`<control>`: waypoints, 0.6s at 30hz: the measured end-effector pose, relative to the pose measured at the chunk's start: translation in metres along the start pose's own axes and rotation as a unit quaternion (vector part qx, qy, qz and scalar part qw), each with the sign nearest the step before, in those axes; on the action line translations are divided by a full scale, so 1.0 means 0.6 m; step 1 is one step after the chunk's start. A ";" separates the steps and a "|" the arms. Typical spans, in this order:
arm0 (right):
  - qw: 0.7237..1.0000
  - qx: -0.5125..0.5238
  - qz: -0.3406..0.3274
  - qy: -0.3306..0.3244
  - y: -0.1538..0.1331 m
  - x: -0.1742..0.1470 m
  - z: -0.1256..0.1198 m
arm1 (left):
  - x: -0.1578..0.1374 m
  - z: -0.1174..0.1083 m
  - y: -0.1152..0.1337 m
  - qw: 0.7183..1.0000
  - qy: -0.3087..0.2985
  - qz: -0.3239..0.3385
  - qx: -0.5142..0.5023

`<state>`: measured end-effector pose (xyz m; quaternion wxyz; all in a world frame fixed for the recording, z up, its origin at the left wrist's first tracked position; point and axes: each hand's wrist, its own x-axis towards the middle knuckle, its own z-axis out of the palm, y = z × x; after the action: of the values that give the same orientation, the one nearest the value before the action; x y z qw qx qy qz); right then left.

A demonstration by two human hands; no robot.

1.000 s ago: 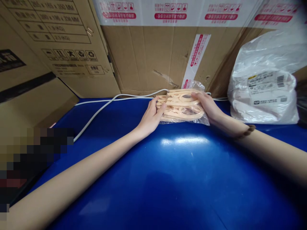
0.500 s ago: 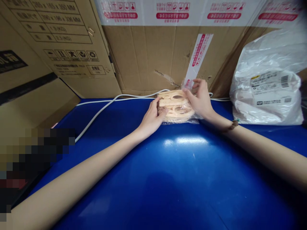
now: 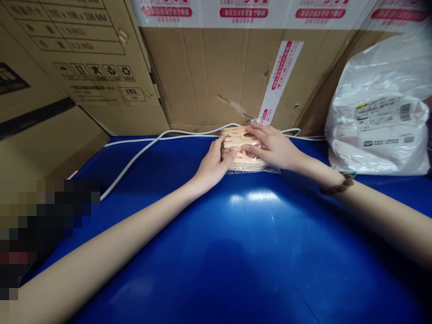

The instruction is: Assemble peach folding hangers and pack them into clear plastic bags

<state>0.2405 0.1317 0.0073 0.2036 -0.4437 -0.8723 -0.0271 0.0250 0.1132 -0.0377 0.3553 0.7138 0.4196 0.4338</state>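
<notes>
A clear plastic bag of pale, wood-coloured cut-out pieces (image 3: 234,143) lies on the blue tabletop against the cardboard at the back. Curved openings show in the stacked pieces; what they form I cannot make out. My left hand (image 3: 214,162) grips the bag's left end, thumb on the front and fingers round the side. Over its right half lies my right hand (image 3: 275,146), thumb and fingers closed onto the pieces through the film, covering much of that side. A brown band (image 3: 337,184) circles my right wrist.
Behind the bag stands a large cardboard box (image 3: 209,76) with printed tape; another carton (image 3: 111,114) is at left. A white cable (image 3: 135,159) runs along the back of the blue tabletop (image 3: 236,252). A white plastic parcel (image 3: 378,135) sits at right.
My right hand has come down from the bag's upper right edge onto its top, moving left, and now holds it. The left hand keeps its grip. The view has shifted slightly.
</notes>
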 end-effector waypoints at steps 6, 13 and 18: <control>1.000 -0.009 0.001 0.029 -0.003 0.000 0.009 | -0.002 -0.002 0.016 0.998 -0.005 -0.025 0.052; 1.000 -0.013 0.000 0.028 -0.006 0.000 0.005 | -0.001 -0.007 0.021 0.997 -0.025 -0.025 0.068; 1.000 -0.008 -0.002 0.020 -0.004 0.000 0.005 | 0.004 -0.013 0.029 0.993 -0.060 -0.035 0.095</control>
<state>0.2373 0.1310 0.0048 0.2174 -0.4430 -0.8687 -0.0428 0.0237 0.1099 -0.0187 0.3257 0.7541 0.4612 0.3355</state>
